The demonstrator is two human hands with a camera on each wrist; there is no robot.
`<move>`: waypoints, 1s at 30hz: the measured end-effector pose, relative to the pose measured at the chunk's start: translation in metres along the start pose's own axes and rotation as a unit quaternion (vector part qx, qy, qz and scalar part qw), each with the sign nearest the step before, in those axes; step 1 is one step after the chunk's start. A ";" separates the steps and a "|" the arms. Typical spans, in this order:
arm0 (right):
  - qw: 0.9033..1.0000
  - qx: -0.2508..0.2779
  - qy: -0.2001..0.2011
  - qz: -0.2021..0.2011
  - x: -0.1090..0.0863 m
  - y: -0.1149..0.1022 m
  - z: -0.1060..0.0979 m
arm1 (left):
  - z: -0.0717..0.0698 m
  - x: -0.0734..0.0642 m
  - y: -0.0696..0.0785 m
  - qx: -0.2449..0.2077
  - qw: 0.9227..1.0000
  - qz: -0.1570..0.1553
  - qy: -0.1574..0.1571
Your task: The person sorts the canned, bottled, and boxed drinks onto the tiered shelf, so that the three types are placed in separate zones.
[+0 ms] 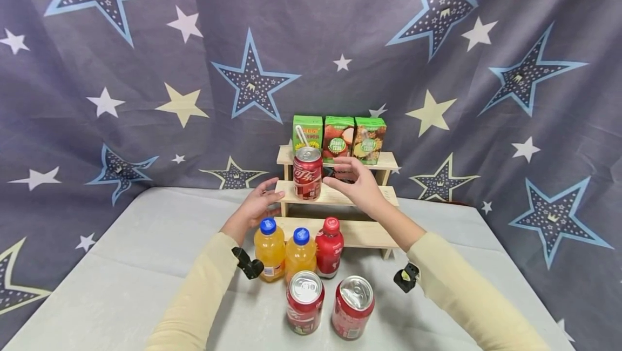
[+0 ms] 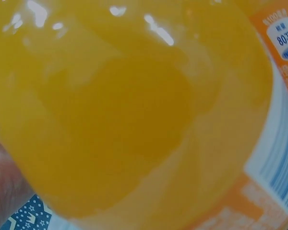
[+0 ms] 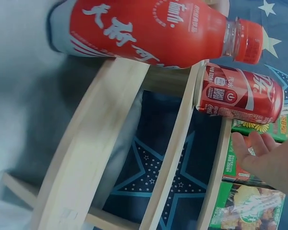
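A red cola can [image 1: 308, 174] stands upright at the left end of the middle step of a wooden tiered stand [image 1: 335, 197]. Just right of it is my right hand [image 1: 358, 183], its fingers loosely extended; in the right wrist view they appear apart from the can [image 3: 242, 93]. My left hand [image 1: 257, 206] is by the left end of that step, fingers relaxed and holding nothing; whether it touches the wood I cannot tell. An orange drink bottle [image 2: 129, 115] fills most of the left wrist view and hides most of that hand.
Three green-topped juice boxes [image 1: 338, 140] stand on the top step. In front of the stand are two orange drink bottles [image 1: 270, 251] with blue caps, a red bottle [image 1: 330, 248], and two more cola cans [image 1: 305, 305] nearer me. A star-patterned cloth [image 1: 311, 43] hangs behind.
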State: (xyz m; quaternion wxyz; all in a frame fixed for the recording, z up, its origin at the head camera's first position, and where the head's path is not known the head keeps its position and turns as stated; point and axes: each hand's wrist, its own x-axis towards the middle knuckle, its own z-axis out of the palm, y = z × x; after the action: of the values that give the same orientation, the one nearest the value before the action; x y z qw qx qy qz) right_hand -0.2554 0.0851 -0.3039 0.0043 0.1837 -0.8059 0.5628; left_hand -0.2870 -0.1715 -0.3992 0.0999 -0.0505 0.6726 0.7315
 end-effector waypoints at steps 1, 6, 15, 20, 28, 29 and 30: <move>1.000 -0.001 -0.001 0.001 -0.002 0.000 -0.001 | 0.000 0.000 0.000 0.000 1.000 -0.002 0.001; 1.000 -0.011 0.006 0.006 -0.012 0.004 -0.003 | -0.001 0.000 -0.001 -0.001 1.000 0.000 -0.002; 1.000 -0.015 -0.011 0.004 -0.035 0.016 -0.014 | -0.002 -0.003 -0.002 0.006 1.000 0.001 -0.001; 0.999 -0.015 -0.032 -0.013 -0.049 0.024 -0.018 | -0.002 -0.002 -0.002 0.007 1.000 0.004 -0.006; 0.998 -0.030 -0.050 -0.025 -0.071 0.040 -0.020 | -0.002 0.000 -0.002 0.001 1.000 0.005 -0.006; 0.998 -0.030 -0.056 -0.025 -0.074 0.042 -0.020 | -0.002 0.000 -0.002 0.001 1.000 0.004 -0.006; 0.997 -0.035 -0.060 -0.025 -0.076 0.044 -0.020 | -0.002 0.000 -0.002 0.001 1.000 0.004 -0.005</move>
State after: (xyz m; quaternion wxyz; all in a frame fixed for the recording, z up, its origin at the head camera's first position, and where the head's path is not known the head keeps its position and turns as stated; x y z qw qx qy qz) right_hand -0.2016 0.1383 -0.3529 -0.0238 0.2376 -0.8189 0.5220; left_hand -0.2870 -0.1735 -0.4012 0.1005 -0.0442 0.6729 0.7316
